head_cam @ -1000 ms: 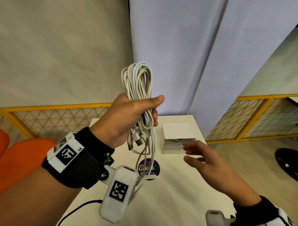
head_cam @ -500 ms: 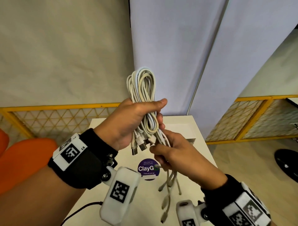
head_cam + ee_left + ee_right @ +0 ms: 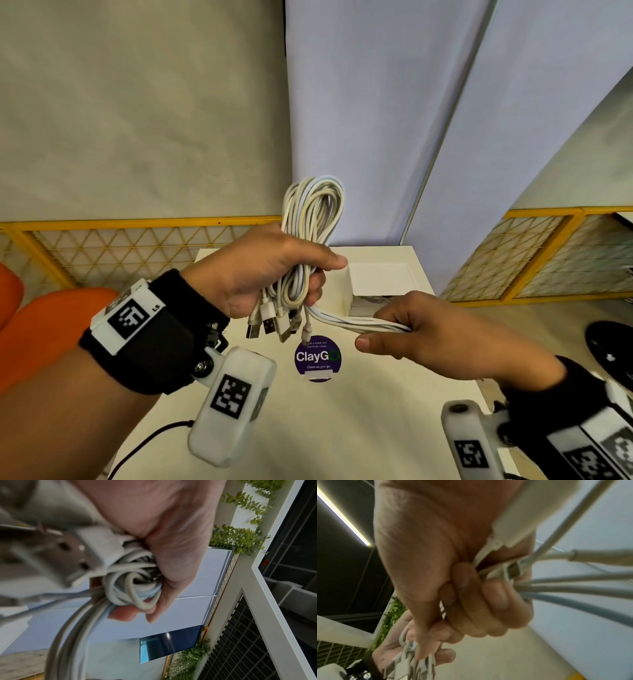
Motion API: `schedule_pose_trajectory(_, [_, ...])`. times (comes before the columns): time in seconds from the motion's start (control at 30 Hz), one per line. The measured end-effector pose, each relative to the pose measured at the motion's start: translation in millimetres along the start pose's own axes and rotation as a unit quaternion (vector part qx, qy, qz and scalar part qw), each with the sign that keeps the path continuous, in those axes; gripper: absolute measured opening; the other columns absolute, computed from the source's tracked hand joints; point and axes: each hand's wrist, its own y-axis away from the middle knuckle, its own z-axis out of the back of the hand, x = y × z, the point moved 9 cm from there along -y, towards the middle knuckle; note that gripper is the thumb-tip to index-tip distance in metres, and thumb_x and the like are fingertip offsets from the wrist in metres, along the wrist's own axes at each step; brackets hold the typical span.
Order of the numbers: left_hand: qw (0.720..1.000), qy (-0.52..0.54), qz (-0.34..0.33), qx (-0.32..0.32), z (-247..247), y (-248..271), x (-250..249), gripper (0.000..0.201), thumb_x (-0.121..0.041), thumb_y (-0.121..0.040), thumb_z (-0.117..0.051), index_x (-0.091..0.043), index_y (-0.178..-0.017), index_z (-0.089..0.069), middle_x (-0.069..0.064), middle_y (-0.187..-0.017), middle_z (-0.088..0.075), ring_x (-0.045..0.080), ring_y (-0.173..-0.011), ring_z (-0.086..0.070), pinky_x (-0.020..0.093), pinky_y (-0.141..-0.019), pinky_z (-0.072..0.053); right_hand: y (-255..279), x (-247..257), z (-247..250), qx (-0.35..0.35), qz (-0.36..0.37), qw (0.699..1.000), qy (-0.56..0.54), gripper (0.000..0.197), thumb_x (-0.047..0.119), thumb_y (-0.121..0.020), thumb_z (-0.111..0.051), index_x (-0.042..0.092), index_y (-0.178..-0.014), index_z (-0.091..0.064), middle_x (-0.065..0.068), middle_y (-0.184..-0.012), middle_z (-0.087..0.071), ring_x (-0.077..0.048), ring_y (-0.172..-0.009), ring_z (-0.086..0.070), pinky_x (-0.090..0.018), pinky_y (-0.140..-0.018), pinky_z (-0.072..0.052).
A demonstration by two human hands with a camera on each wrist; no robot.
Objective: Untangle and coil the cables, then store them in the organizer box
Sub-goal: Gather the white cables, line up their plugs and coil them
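The cables (image 3: 313, 219), a bundle of white and pale grey cords looped together, are held up in the air above the table (image 3: 342, 428), between the two hands. The left hand (image 3: 263, 274) is closed tight round the middle of the bundle, thumb across the front, with the loops standing up above the fist and several plugs (image 3: 270, 323) hanging just below it. In the left wrist view the coiled strands (image 3: 132, 585) sit packed inside the curled fingers (image 3: 178, 563). The right hand (image 3: 435, 332) is closed round the loose run of strands drawn out sideways from under the left fist; the right wrist view shows its fingers (image 3: 488, 601) wrapped over several cords (image 3: 573, 588) and one plug.

The box (image 3: 380, 284), white and open at the top, stands on the table behind the hands, apart from the cables. Its contents cannot be made out.

A round purple sticker (image 3: 318, 356) reading "ClayGo" lies on the table below the hanging plugs.
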Motion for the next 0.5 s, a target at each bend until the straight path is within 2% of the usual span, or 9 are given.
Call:
schedule_pose_trajectory(0.07, [1.000, -0.025, 0.002, 0.007, -1.5, 0.9, 0.9, 0.018, -0.006, -0.079, -0.076, -0.001, -0.084, -0.059, 0.012, -0.052, -0.051, 0.023, -0.047, -0.046, 0.026, -0.048, -0.042, 1.5, -1.2, 2.3, 0.013, 0.001, 1.000, 0.029, 0.059, 0.062, -0.085, -0.062, 0.007, -0.068, -0.049, -0.002, -0.059, -0.039, -0.010, -0.052, -0.038, -0.027, -0.051, -0.036])
schedule_pose_trajectory(0.17, [0.997, -0.068, 0.009, 0.025, -8.8, 2.8, 3.5, 0.015, -0.008, -0.078, -0.077, 0.000, -0.086, -0.067, 0.011, -0.051, -0.052, 0.022, -0.044, -0.046, 0.024, -0.046, -0.042, 6.8, 3.3, 8.0, 0.029, 0.004, 0.997, 0.066, 0.058, 0.058, -0.088, -0.061, 0.005, -0.068, -0.045, 0.007, -0.057, -0.037, -0.008, -0.052, -0.034, -0.023, -0.052, -0.031])
schedule_pose_trajectory(0.23, [0.994, -0.104, 0.013, 0.043, -14.6, 3.9, 6.2, 0.016, -0.012, -0.077, -0.080, -0.002, -0.086, -0.071, 0.017, -0.058, -0.055, 0.021, -0.044, -0.048, 0.024, -0.046, -0.043, 9.1, 6.8, 12.7, 0.038, 0.002, 0.995, 0.097, 0.057, 0.056, -0.088, -0.062, 0.007, -0.066, -0.045, 0.007, -0.055, -0.035, -0.008, -0.051, -0.032, -0.022, -0.051, -0.027])
schedule_pose_trajectory(0.33, [0.984, -0.159, 0.025, 0.076, -24.0, 4.9, 13.0, 0.025, -0.018, -0.075, -0.085, -0.003, -0.090, -0.073, 0.022, -0.073, -0.057, 0.021, -0.047, -0.049, 0.023, -0.047, -0.042, 9.5, 11.2, 21.1, 0.050, 0.000, 0.989, 0.139, 0.056, 0.060, -0.086, -0.062, 0.008, -0.069, -0.050, 0.003, -0.057, -0.039, -0.008, -0.051, -0.034, -0.022, -0.051, -0.030])
schedule_pose_trajectory(0.37, [0.981, -0.172, 0.027, 0.085, -27.5, 5.7, 14.5, 0.025, -0.018, -0.075, -0.085, -0.002, -0.092, -0.073, 0.020, -0.072, -0.059, 0.019, -0.046, -0.049, 0.022, -0.046, -0.042, 9.6, 13.0, 24.0, 0.053, -0.001, 0.987, 0.150, 0.056, 0.061, -0.086, -0.062, 0.009, -0.070, -0.052, 0.002, -0.058, -0.040, -0.008, -0.052, -0.035, -0.023, -0.051, -0.030])
schedule_pose_trajectory(0.43, [0.974, -0.203, 0.030, 0.097, -33.3, 6.0, 17.7, 0.026, -0.018, -0.076, -0.085, -0.002, -0.092, -0.072, 0.005, -0.062, -0.062, 0.012, -0.044, -0.050, 0.018, -0.045, -0.041, 10.7, 18.0, 29.0, 0.062, 0.003, 0.983, 0.172, 0.054, 0.062, -0.086, -0.061, 0.010, -0.072, -0.055, 0.001, -0.060, -0.041, -0.008, -0.053, -0.036, -0.022, -0.052, -0.031])
schedule_pose_trajectory(0.5, [0.964, -0.239, 0.034, 0.108, -38.5, 5.7, 21.3, 0.025, -0.022, -0.076, -0.085, -0.004, -0.087, -0.071, -0.007, -0.054, -0.061, 0.007, -0.043, -0.050, 0.014, -0.046, -0.039, 11.1, 22.5, 32.3, 0.072, 0.006, 0.980, 0.187, 0.052, 0.062, -0.086, -0.060, 0.011, -0.074, -0.058, 0.001, -0.062, -0.044, -0.008, -0.055, -0.038, -0.021, -0.053, -0.033])
